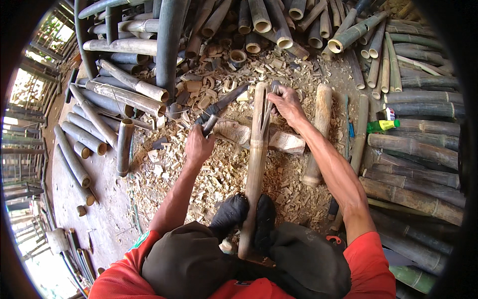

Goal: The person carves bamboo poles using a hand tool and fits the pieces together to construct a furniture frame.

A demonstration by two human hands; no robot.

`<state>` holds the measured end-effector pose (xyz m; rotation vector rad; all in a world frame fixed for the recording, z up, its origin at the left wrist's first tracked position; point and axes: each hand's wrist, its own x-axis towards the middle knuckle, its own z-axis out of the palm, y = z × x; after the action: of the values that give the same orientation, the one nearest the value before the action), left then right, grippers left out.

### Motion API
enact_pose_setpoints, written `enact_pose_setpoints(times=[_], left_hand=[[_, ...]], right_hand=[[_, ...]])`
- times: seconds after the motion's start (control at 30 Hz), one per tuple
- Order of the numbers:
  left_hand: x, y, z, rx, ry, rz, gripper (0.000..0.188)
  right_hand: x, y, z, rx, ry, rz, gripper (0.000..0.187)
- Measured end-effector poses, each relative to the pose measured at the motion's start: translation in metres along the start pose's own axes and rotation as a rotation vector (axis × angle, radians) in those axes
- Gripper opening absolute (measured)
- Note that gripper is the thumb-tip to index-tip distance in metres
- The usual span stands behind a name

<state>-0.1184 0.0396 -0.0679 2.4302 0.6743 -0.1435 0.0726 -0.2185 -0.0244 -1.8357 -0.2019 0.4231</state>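
Note:
A long bamboo pole [256, 169] runs away from me between my dark-covered feet [230, 215], its upper part resting across a rough wooden block [234, 132]. Long splits open its far end. At that end my right hand [288, 103] is closed around a slender greyish piece [269, 105] lying along the split; I cannot tell whether it is a blade or a strip of bamboo. My left hand [199, 144] grips a short dark rod [210, 124] with a rounded end. Just beyond it lies a curved dark-bladed knife [226, 101].
Wood chips [224, 174] cover the ground around the block. To the right lies a thick bamboo piece [318, 134], then a green bottle [383, 125] beside stacked bamboo poles [418, 149]. More bamboo tubes [129, 94] lie left and at the back.

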Motion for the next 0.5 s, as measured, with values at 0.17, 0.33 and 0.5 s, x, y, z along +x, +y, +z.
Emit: enact_pose_setpoints(times=[0.17, 0.33, 0.5], left_hand=[[-0.014, 0.051, 0.016, -0.073, 0.253, 0.420, 0.044], [0.003, 0.167, 0.028, -0.344, -0.256, 0.191, 0.037], [0.017, 0.156, 0.041, -0.400, -0.124, 0.331, 0.027]], right_hand=[[-0.005, 0.012, 0.001, -0.001, 0.157, -0.007, 0.041], [-0.006, 0.024, 0.004, 0.007, 0.107, -0.021, 0.046], [-0.011, 0.011, 0.013, -0.129, 0.142, 0.036, 0.053]])
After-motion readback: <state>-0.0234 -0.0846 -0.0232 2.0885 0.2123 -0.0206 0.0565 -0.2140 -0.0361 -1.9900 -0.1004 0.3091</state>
